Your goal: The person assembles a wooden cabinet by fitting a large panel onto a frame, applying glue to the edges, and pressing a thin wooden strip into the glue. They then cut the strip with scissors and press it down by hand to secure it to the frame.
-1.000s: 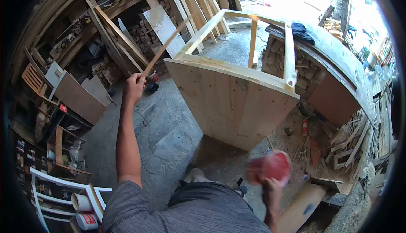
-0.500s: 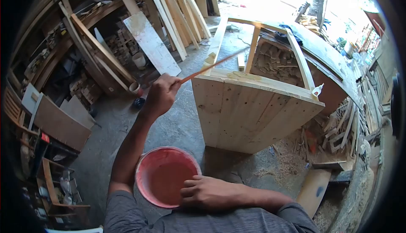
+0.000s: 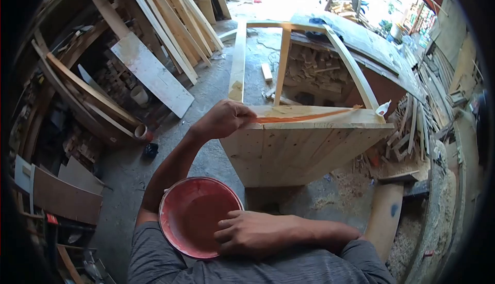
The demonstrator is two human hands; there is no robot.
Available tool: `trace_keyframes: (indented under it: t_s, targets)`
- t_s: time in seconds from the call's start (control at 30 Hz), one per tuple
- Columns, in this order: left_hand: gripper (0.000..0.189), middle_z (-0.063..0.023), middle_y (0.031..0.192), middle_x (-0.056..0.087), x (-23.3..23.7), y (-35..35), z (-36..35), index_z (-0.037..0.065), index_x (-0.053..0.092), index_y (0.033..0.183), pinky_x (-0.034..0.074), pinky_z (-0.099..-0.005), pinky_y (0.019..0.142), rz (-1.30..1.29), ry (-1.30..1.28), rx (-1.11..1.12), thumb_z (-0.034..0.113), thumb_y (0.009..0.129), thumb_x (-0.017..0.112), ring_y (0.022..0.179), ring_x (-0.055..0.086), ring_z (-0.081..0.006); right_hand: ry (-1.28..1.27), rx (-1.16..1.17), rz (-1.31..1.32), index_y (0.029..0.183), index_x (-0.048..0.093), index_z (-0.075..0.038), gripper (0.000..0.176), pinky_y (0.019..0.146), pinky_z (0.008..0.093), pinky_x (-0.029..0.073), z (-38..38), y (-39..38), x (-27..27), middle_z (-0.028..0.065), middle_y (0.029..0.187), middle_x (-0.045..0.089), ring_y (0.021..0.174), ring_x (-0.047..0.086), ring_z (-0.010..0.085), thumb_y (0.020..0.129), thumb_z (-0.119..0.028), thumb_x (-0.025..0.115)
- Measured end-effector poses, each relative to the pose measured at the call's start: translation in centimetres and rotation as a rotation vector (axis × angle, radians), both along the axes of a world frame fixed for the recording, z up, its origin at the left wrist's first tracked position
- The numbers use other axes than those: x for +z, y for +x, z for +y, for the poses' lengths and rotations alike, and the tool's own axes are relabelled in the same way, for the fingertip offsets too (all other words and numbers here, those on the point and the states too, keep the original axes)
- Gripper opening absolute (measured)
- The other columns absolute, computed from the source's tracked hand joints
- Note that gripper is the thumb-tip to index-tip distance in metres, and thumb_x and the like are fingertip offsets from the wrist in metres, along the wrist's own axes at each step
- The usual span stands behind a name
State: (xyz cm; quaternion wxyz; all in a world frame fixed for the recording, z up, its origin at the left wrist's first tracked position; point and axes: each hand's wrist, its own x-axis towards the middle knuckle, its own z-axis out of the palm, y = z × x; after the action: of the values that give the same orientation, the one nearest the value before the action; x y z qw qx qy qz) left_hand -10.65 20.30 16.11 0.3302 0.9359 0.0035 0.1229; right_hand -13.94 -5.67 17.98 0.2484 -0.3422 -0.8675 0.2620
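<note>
My left hand (image 3: 221,121) is closed round one end of a thin orange-brown strip (image 3: 304,116). The strip reaches rightward along the top edge of a pale wooden piece (image 3: 299,155) made of joined boards, with an open frame behind it. Its far end comes close to a small white bottle (image 3: 382,109) at the right corner. Against my body is a tilted red bucket (image 3: 166,206), reddish-brown inside. My right hand (image 3: 245,235) has its fingers curled over the bucket's right rim; the fingertips show inside, the thumb is hidden.
Long planks (image 3: 165,21) lean at the back left beside a stained white board (image 3: 152,75). A small pot (image 3: 141,132) and a dark bundle (image 3: 150,151) are on the floor. Wood offcuts (image 3: 407,134) and sawdust (image 3: 348,194) lie to the right.
My left hand has brought the strip down and right, from raised above the wooden piece to along its top edge. The view has turned right. My right hand stays at the bucket.
</note>
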Motion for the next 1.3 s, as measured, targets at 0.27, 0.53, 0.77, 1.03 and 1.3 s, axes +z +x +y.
trace_keyframes:
  t_s: [0.27,0.53,0.77,1.03,1.3]
  targets:
    - [0.03,-0.0117,0.105,0.077,0.0,0.9,2.1,0.004,0.072,0.122,0.054,-0.0302,0.089,0.301,-0.337,-0.148,0.017,0.095,0.071,0.095,0.072,-0.0151,-0.119,0.032,0.03,0.097,0.063,-0.002,0.016,0.09,0.0445,0.048,5.4,1.3,1.1,0.0142,0.097,0.06,0.1,0.061,0.0312,0.09,-0.016,0.059]
    - [0.03,-0.0043,0.111,0.074,0.1,2.2,3.9,0.002,0.073,0.12,0.052,-0.0251,0.09,0.424,-0.59,-0.295,0.012,0.092,0.074,0.097,0.065,-0.0092,-0.026,-0.652,0.293,0.106,0.067,-0.008,0.018,0.078,0.0413,0.054,5.5,3.0,3.8,0.0092,0.096,0.064,0.092,0.065,0.0307,0.088,-0.007,0.069]
    - [0.027,-0.0029,0.107,0.072,-0.7,4.4,5.2,0.003,0.076,0.114,0.052,-0.027,0.082,0.411,-0.337,-0.485,0.013,0.089,0.072,0.09,0.065,-0.0113,-0.176,-0.487,-0.021,0.104,0.069,-0.003,0.021,0.075,0.0427,0.056,14.7,-2.5,2.9,0.0137,0.1,0.066,0.092,0.068,0.0334,0.084,-0.006,0.063]
    - [0.032,-0.0067,0.096,0.075,0.4,3.6,4.4,0.004,0.075,0.118,0.053,-0.0284,0.081,0.502,-0.439,-0.43,0.012,0.087,0.069,0.086,0.067,-0.0128,-0.631,-0.281,-0.563,0.091,0.08,-0.007,0.015,0.081,0.0401,0.059,23.6,-8.0,-3.6,0.0146,0.097,0.076,0.092,0.074,0.0305,0.082,-0.015,0.072]
    - [0.036,-0.0105,0.101,0.076,0.3,3.9,4.0,0.004,0.073,0.122,0.053,-0.0304,0.085,0.482,-0.382,-0.455,0.015,0.088,0.067,0.09,0.069,-0.0163,-0.654,0.281,-0.92,0.091,0.081,-0.008,0.019,0.083,0.0388,0.059,26.3,-9.7,-2.1,0.0131,0.1,0.076,0.095,0.074,0.0282,0.076,-0.021,0.079]
